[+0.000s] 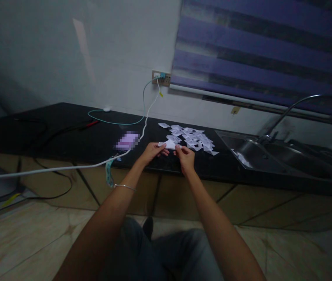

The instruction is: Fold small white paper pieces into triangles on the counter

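Between my two hands is a small piece of folded white paper [170,144], held just above the front part of the black counter. My left hand [153,152] pinches its left end between thumb and fingers. At the right end, my right hand [185,157] grips it in the same manner. Right behind the hands lies a loose spread of folded white paper pieces [193,136], many with pointed ends and some overlapping. The finer folds of the held piece are too small to make out.
A phone with a lit, blurred screen [127,140] lies left of my hands, a strap [109,173] hanging off the edge. A white cable [95,166] crosses the counter [75,136] from the wall socket [166,79]. To the right is a steel sink [250,150] with a curved faucet [294,105].
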A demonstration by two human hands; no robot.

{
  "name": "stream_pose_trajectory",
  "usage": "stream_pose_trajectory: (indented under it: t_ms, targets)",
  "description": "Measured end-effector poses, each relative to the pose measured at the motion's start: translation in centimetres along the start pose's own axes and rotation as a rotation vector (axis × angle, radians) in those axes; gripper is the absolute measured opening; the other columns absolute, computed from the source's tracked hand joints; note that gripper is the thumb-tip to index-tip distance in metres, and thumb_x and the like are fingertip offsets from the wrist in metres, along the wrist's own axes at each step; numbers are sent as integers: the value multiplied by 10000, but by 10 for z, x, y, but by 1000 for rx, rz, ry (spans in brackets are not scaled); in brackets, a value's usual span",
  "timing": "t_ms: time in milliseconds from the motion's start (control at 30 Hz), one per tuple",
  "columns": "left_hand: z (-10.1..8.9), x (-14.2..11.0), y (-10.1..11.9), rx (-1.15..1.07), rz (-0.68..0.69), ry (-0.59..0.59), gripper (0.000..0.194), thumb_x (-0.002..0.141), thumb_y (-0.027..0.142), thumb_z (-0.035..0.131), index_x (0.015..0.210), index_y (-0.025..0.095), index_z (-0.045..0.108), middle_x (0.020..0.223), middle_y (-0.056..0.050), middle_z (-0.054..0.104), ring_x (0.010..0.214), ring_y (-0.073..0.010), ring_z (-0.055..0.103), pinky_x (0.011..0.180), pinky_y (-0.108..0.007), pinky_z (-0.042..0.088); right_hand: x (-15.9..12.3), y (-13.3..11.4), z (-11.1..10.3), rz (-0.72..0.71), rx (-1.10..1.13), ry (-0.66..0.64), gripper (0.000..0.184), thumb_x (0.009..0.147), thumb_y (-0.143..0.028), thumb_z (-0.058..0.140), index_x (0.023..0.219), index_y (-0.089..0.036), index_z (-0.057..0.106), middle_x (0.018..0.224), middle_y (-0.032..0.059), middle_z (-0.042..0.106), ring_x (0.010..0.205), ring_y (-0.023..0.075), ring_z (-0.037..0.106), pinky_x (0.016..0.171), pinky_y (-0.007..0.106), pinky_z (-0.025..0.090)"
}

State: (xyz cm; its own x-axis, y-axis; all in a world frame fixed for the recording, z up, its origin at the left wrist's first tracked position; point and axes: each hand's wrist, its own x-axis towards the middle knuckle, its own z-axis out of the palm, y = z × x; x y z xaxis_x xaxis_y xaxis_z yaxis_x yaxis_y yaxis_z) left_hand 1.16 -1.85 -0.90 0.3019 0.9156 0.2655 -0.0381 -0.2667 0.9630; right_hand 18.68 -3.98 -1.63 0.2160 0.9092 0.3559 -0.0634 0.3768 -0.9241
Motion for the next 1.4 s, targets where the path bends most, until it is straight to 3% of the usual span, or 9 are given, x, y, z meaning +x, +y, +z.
stream_pose_trajectory:
  t_ms: [200,433,567,667,833,967,1133,1300,1400]
  targets:
    - [-2,2,-6,-37,-11,-52,615,911,636,445,856,72,685,889,-207,744,695,-188,715,499,-210,376,0,1,1,8,82,29,371,676,-475,767,841,-147,712,671,13,683,584,144,616,591,262,494]
    - [1,2,-2,-34,-17,-1,569,890,623,498,876,87,688,875,-178,750,673,-177,707,483,-201,375,0,0,1,33,90,35,553,674,-420,773,1141,-157,634,634,2,698,561,155,642,602,274,518]
    - [4,-1,7,15,-10,7,366,765,466,739,854,111,738,805,-99,757,687,-182,691,575,-232,467,-1,-3,1,84,111,-14,514,632,-416,804,1048,-158,649,640,15,709,567,163,659,618,286,534]
    - [4,-4,10,23,25,-10,289,723,392,785,833,125,758,789,-70,758,721,-201,693,684,-279,519,-2,-5,3,131,114,-51,443,594,-426,824,912,-155,676,646,28,712,569,166,662,627,297,542]
    - [2,-5,9,-17,10,-96,393,780,476,722,833,89,751,839,-137,760,743,-223,714,661,-275,513,-2,-5,4,125,97,-22,386,579,-436,829,790,-150,681,612,28,698,551,161,645,607,294,526]
    - [3,-4,5,-45,-12,-179,592,874,624,528,916,66,721,906,-214,746,743,-228,728,534,-226,423,0,-3,4,98,107,37,367,585,-434,821,770,-148,681,572,13,674,519,143,611,579,280,496]
    - [3,-5,5,-102,-43,-251,686,887,692,424,966,67,696,1006,-253,723,835,-237,732,557,-212,398,1,-2,4,77,107,77,359,586,-424,817,766,-136,702,564,8,660,501,123,569,543,263,461]
    - [1,-2,5,-187,-130,-254,712,853,740,422,937,82,681,1045,-247,716,855,-235,725,543,-199,390,3,0,4,71,123,98,365,580,-422,823,787,-134,736,602,16,677,534,129,578,572,277,484]
    - [0,3,2,-278,-176,-184,756,823,797,372,909,103,658,983,-226,733,761,-211,722,487,-201,369,7,2,3,100,198,165,367,556,-409,839,788,-142,743,640,19,696,571,143,607,620,300,523]
